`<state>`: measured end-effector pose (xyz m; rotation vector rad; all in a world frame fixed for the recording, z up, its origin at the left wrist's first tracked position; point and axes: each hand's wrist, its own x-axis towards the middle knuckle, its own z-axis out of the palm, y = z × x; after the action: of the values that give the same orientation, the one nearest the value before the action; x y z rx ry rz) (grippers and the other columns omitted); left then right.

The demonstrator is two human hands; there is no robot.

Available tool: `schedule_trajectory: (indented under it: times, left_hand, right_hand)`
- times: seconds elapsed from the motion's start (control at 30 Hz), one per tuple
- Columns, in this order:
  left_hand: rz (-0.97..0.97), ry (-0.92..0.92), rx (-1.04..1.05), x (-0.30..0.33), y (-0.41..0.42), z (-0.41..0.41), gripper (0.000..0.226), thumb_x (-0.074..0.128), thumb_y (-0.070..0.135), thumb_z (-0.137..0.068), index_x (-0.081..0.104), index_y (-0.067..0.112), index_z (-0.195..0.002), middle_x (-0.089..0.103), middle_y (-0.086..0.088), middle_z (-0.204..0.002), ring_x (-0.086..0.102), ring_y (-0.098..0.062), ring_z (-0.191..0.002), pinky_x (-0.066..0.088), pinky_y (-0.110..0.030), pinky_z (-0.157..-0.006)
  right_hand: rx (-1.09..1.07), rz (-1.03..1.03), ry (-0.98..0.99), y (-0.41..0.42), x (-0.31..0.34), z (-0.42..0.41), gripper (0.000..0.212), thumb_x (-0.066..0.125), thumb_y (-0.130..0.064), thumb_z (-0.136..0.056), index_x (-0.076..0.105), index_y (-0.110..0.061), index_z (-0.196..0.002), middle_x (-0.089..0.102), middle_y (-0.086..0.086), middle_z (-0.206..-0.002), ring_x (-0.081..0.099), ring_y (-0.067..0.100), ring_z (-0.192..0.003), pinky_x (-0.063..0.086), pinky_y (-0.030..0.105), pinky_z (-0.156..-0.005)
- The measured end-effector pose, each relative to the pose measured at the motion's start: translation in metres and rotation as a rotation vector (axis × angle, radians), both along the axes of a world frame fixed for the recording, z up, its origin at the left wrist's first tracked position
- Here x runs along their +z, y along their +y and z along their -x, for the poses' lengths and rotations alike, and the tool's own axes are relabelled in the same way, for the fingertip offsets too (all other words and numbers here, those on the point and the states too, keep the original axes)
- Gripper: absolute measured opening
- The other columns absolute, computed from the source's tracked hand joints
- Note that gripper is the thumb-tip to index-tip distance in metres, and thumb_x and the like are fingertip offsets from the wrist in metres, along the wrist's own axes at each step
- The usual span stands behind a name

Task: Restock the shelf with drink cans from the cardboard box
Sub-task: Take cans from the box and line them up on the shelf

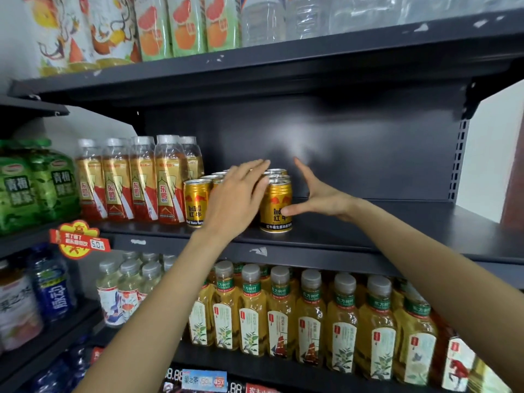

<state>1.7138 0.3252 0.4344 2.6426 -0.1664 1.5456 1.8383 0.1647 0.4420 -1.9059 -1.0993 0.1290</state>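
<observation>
Gold drink cans stand in rows on the dark middle shelf (368, 236). The front right can (276, 207) is at the shelf's front, and another front can (196, 202) stands to its left, with more cans behind them. My left hand (235, 199) lies flat with straight fingers over the cans between these two, covering some of them. My right hand (317, 197) is open beside the front right can, thumb touching its side and fingers pointing toward the back panel. The cardboard box is out of view.
Orange-labelled bottles (141, 180) stand left of the cans, green bottles (34, 185) farther left. The middle shelf to the right of the cans is bare. Tea bottles (312, 316) fill the shelf below, and clear bottles (263, 21) stand on the shelf above.
</observation>
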Motion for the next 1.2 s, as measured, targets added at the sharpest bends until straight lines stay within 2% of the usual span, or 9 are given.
schedule_trajectory:
  times: [0.1, 0.17, 0.27, 0.43, 0.53, 0.83, 1.0, 1.1, 1.2]
  left_hand:
    - [-0.089, -0.048, 0.039, 0.005, 0.038, 0.006, 0.05, 0.033, 0.046, -0.095, 0.038, 0.028, -0.141, 0.037, 0.006, -0.147, 0.027, -0.014, -0.137, 0.022, -0.037, -0.11]
    - [-0.035, 0.132, 0.114, 0.005, 0.059, 0.001, 0.066, 0.03, 0.059, -0.089, 0.018, 0.031, -0.147, 0.011, 0.008, -0.156, 0.001, -0.013, -0.145, 0.001, -0.039, -0.114]
    - [-0.035, 0.362, 0.177, -0.006, 0.076, -0.01, 0.078, 0.031, 0.065, -0.089, -0.003, 0.028, -0.149, -0.011, 0.006, -0.157, -0.018, -0.011, -0.142, -0.013, -0.039, -0.112]
    - [-0.073, 0.407, 0.152, -0.014, 0.085, -0.014, 0.1, 0.029, 0.078, -0.075, -0.016, 0.024, -0.146, -0.021, 0.009, -0.151, -0.022, -0.008, -0.14, -0.02, -0.039, -0.111]
    - [-0.091, 0.437, 0.141, -0.011, 0.085, -0.012, 0.116, 0.046, 0.082, -0.068, -0.017, 0.023, -0.146, -0.023, 0.007, -0.152, -0.024, -0.008, -0.14, -0.022, -0.041, -0.111]
    - [-0.138, 0.406, 0.175, -0.013, 0.084, -0.012, 0.124, 0.052, 0.08, -0.064, -0.023, 0.022, -0.143, -0.025, 0.001, -0.153, -0.026, -0.011, -0.139, -0.022, -0.042, -0.111]
    - [-0.079, 0.318, 0.141, -0.016, 0.073, -0.005, 0.104, 0.037, 0.077, -0.074, -0.011, 0.021, -0.148, -0.015, 0.001, -0.156, -0.022, -0.008, -0.14, -0.016, -0.04, -0.114]
    - [-0.006, 0.12, 0.025, -0.026, 0.051, 0.016, 0.077, 0.041, 0.06, -0.085, 0.017, 0.023, -0.149, 0.016, 0.002, -0.156, 0.001, -0.01, -0.145, -0.004, -0.034, -0.116]
    - [0.066, -0.082, -0.06, -0.043, 0.023, 0.044, 0.049, 0.047, 0.044, -0.087, 0.051, 0.024, -0.131, 0.053, 0.002, -0.133, 0.036, -0.013, -0.131, 0.021, -0.032, -0.109]
  right_hand:
    - [0.028, 0.036, 0.022, 0.012, 0.002, -0.007, 0.12, 0.08, -0.023, -0.071, -0.012, -0.039, -0.146, -0.004, -0.004, -0.159, 0.005, 0.017, -0.145, 0.014, 0.03, -0.113]
    - [0.042, 0.078, 0.048, 0.02, -0.001, -0.009, 0.125, 0.083, -0.033, -0.065, -0.012, -0.044, -0.145, -0.006, -0.004, -0.159, 0.005, 0.02, -0.146, 0.015, 0.046, -0.118]
    - [0.064, 0.072, 0.114, 0.032, -0.005, -0.008, 0.118, 0.08, -0.032, -0.069, -0.008, -0.038, -0.148, 0.004, -0.004, -0.159, 0.023, 0.022, -0.142, 0.03, 0.048, -0.113]
    - [0.021, 0.059, 0.123, 0.049, -0.011, -0.007, 0.117, 0.078, -0.032, -0.072, -0.009, -0.028, -0.149, 0.025, 0.004, -0.154, 0.034, 0.022, -0.137, 0.032, 0.048, -0.111]
    - [0.016, 0.056, 0.127, 0.055, -0.011, -0.002, 0.111, 0.073, -0.026, -0.079, -0.013, -0.024, -0.149, 0.027, 0.003, -0.153, 0.033, 0.021, -0.137, 0.031, 0.044, -0.112]
    - [-0.15, 0.179, -0.191, 0.064, -0.01, 0.008, 0.123, 0.07, -0.049, -0.074, -0.032, -0.029, -0.14, -0.007, 0.009, -0.159, 0.013, 0.03, -0.145, 0.023, 0.048, -0.116]
    - [-0.272, 0.14, -0.291, 0.051, -0.014, 0.019, 0.123, 0.068, -0.059, -0.07, -0.022, -0.021, -0.146, -0.011, 0.011, -0.159, -0.011, 0.031, -0.145, 0.005, 0.051, -0.118]
    - [-0.297, -0.051, -0.344, 0.03, -0.019, 0.05, 0.105, 0.066, -0.056, -0.074, 0.004, -0.02, -0.15, 0.006, 0.009, -0.159, 0.002, 0.027, -0.146, 0.014, 0.044, -0.117]
    - [-0.277, -0.35, -0.463, 0.008, -0.039, 0.09, 0.067, 0.067, -0.04, -0.082, 0.038, -0.024, -0.141, 0.036, 0.001, -0.144, 0.03, 0.018, -0.136, 0.026, 0.021, -0.108]
